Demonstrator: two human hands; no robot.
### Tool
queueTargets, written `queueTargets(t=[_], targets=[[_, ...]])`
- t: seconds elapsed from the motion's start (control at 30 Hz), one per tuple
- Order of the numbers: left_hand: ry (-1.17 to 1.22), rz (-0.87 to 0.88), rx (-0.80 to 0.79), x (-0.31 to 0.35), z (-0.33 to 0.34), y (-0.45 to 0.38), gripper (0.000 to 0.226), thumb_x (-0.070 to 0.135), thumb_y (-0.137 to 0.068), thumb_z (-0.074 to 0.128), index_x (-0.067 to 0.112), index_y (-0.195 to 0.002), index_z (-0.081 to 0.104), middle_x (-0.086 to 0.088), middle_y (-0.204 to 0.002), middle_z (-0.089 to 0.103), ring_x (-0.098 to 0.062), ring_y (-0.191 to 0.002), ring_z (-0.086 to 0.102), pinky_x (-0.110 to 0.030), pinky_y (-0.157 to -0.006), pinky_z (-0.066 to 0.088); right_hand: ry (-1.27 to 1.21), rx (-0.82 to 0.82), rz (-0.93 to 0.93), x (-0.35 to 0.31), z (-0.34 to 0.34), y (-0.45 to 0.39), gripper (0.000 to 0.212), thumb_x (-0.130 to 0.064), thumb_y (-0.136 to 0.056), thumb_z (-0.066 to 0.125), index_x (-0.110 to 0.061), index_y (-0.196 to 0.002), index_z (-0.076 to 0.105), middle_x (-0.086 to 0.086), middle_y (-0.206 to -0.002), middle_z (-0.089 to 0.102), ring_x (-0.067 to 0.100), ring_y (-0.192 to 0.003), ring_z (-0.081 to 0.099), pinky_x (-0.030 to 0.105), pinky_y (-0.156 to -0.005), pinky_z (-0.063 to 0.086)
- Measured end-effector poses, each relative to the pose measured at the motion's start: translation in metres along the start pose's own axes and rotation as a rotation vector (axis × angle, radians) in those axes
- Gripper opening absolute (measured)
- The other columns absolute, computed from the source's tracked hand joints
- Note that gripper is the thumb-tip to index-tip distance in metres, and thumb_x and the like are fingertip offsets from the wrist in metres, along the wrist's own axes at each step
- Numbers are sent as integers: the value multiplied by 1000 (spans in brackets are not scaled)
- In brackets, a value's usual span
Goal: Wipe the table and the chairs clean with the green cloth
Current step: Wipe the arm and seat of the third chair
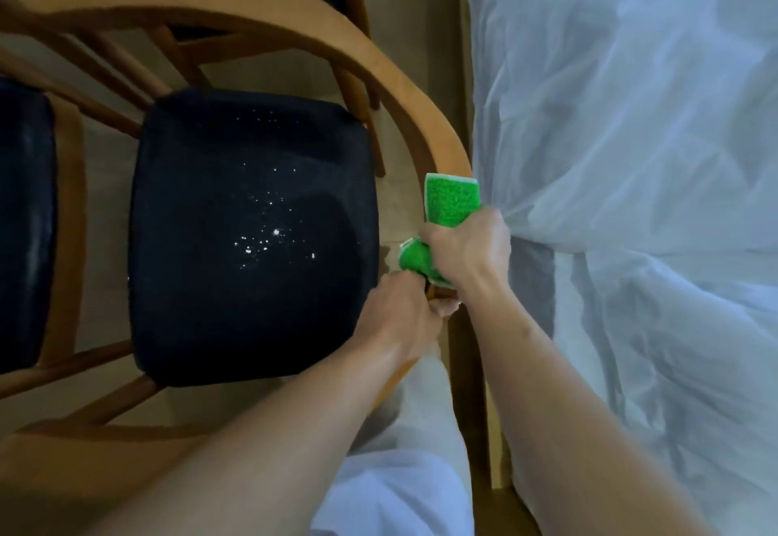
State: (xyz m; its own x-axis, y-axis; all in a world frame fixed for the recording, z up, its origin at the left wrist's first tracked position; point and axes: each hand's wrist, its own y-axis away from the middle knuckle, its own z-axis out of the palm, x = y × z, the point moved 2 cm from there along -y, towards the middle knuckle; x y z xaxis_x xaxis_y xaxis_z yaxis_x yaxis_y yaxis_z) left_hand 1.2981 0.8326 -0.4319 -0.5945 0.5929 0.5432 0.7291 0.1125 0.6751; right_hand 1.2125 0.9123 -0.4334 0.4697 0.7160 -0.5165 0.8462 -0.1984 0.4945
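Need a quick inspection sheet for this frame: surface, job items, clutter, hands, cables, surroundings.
Surface: dark chair seat with white specks near its middle.
Job's things: green cloth wrapped on the curved wooden chair rail.
Clutter: nothing seen apart from the specks.
Hands: right hand grips the cloth; left hand grips the rail just below.
Cables: nothing seen.
Surroundings: white plastic sheeting on the right; a second dark seat on the left; another chair behind.
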Motion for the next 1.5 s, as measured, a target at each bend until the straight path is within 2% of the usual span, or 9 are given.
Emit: queueTargets(t=[0.2,0.47,0.53,0.7,0.8,0.93,1.2,1.37,1.5], targets=[[-49,-29,-63,1,-2,-7,33,52,-84,64,26,-69,50,9,-66,57,-3,-56,56,-21,-55,41,264,-232,-90,-59,4,-76,45,-35,-74,77,-19,-96,41,-3,-76,50,14,-68,56,30,-56,48],[-215,-133,-220,22,-21,-14,35,54,-81,65,25,-81,46,10,-76,46,-9,-67,50,-27,-64,41,85,-658,-111,-99,10,-122,56,-27,-59,80,-10,-104,53,8,-91,65,23,-75,68,35,-60,56],[-193,-169,-226,27,-22,-12,42,54,-80,66,20,-99,51,7,-84,44,-12,-77,50,-28,-68,41,58,-645,-134,-94,9,-119,54,-30,-63,79,-11,-108,55,6,-91,67,20,-75,68,33,-60,55],[-119,-201,-164,29,-16,-7,40,52,-78,69,22,-89,45,6,-84,45,-15,-76,49,-27,-65,36,222,-415,-238,-47,-4,-79,48,-42,-70,74,-17,-102,49,-6,-79,55,9,-65,56,24,-49,38],[-124,-191,-157,26,-20,-9,47,53,-75,71,16,-101,56,-2,-100,59,-20,-85,58,-29,-66,38,327,-372,-220,-32,-8,-63,53,-43,-72,73,-14,-107,46,-6,-78,50,8,-63,51,23,-46,33],[-122,-169,-182,25,-24,-13,49,50,-72,76,14,-99,57,1,-87,52,-17,-71,48,-28,-61,40,442,-306,-245,-55,3,-84,50,-43,-71,74,-12,-100,49,3,-85,57,21,-72,59,31,-57,46],[-134,-184,-247,30,-24,-17,50,47,-80,72,13,-113,56,3,-87,51,-17,-80,56,-27,-66,44,638,-249,-348,-132,47,-136,38,-35,-78,71,-17,-92,41,0,-71,46,16,-56,47,27,-43,33],[-84,-127,-376,22,-33,-26,49,53,-76,73,18,-105,53,-2,-100,58,-22,-89,59,-32,-73,48,515,-234,-416,-127,36,-127,42,-37,-80,67,-15,-111,50,1,-89,54,19,-68,49,27,-54,35],[276,-133,-425,2,-70,-62,47,50,-76,72,16,-109,69,-1,-103,70,-18,-93,66,-40,-87,53,447,-305,-361,-89,13,-112,41,-43,-78,67,-18,-106,53,-2,-84,56,21,-76,55,34,-69,44]])
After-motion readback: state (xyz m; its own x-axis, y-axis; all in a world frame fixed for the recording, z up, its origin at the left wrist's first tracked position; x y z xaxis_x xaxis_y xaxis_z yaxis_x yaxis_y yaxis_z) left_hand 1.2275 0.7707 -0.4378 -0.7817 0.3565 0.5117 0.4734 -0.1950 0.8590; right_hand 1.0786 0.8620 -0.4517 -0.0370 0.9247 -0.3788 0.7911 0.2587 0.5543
